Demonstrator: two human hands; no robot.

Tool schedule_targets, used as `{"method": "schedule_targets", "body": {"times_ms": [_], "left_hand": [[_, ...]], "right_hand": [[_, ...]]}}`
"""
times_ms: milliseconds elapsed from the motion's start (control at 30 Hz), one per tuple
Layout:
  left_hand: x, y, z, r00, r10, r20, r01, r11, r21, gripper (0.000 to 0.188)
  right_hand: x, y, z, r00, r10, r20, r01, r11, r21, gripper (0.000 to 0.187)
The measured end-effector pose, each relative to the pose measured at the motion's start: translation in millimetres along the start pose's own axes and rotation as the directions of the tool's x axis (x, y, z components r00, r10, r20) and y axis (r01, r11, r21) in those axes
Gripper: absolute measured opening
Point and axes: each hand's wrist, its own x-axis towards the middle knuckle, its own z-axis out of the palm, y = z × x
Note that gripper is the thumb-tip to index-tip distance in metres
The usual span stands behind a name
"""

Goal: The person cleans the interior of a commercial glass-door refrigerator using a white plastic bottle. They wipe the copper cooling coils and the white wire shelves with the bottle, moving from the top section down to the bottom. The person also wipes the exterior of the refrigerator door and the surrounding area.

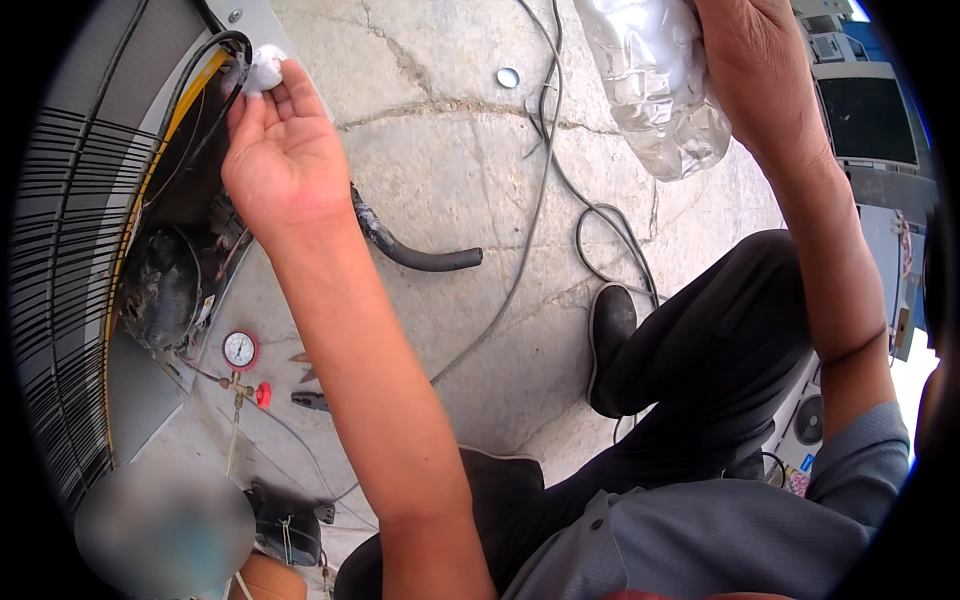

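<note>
My left hand [285, 165] reaches up to the open side of a metal unit, palm up. Its fingers curl against a white, foamy-looking lump [264, 68] beside a bent black tube [232, 38]. Whether the lump is foam or a soaked sponge is unclear. At the upper right, my right hand [755, 75] grips a crumpled clear plastic bottle [655, 85], whose top runs out of view. Whitish contents or foam show through its wall. Below my left hand, a black foam-covered pipe [430, 258] sticks out over the floor.
A black wire grille [60, 260] and a dark compressor [165, 285] stand at left. Below are a red-rimmed pressure gauge [240, 350] and pliers [310, 400]. Grey cables [545, 170] and a round cap [508, 77] lie on cracked concrete. A blurred patch [165, 530] hides the lower left.
</note>
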Motion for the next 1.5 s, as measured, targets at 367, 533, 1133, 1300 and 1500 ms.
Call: {"method": "schedule_targets", "body": {"times_ms": [367, 533, 1133, 1300, 1500], "left_hand": [[-23, -9, 24, 0.989, 0.057, -0.139, -0.059, 0.998, -0.010, 0.019], [-37, -4, 39, 0.970, 0.079, -0.232, -0.064, 0.996, 0.069, 0.017], [-23, -4, 34, 0.983, -0.047, -0.176, 0.001, 0.967, -0.254, 0.028], [-25, -9, 34, 0.990, -0.023, -0.142, -0.014, 0.967, -0.254, 0.033], [-24, -10, 32, 0.995, -0.023, -0.098, -0.003, 0.967, -0.255, 0.032]], "right_hand": [[1, 29, -18, 0.999, 0.023, 0.045, -0.009, 0.961, -0.277, 0.055], [1, 22, -15, 0.994, 0.035, 0.099, -0.002, 0.947, -0.320, 0.054], [-12, 4, -12, 0.999, 0.032, 0.016, -0.028, 0.972, -0.235, 0.054], [-8, 12, -29, 0.996, 0.079, -0.051, -0.093, 0.906, -0.412, 0.058], [-3, 25, -37, 0.988, -0.011, -0.153, -0.078, 0.825, -0.559, 0.056]]}}
